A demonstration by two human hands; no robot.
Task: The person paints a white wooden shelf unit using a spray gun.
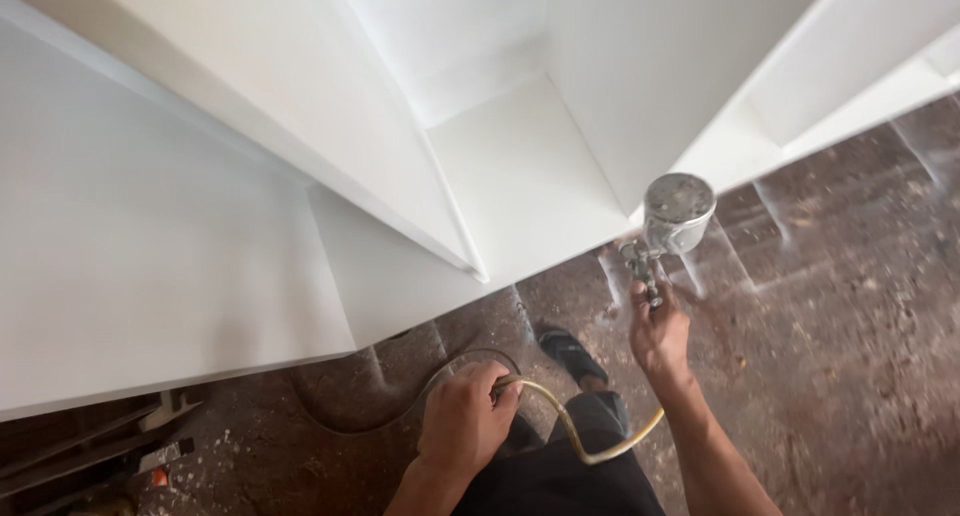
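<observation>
Seen from above: right hand (pixel 658 334) closed round the grip of a metal spray gun (pixel 668 228), round cup on top, nozzle end hidden behind the cup, close to the lower front corner of a white cabinet (pixel 520 176). Left hand (pixel 465 421) fisted on a yellowish hose (pixel 590 446), looping between both hands; farther run along the floor hard to trace. Dark shoe (pixel 568 354) on the speckled brown floor (pixel 850 356), white overspray streaks by the cabinet's bottom edge. Cabinet top cut off; clutter at lower left unclear.
</observation>
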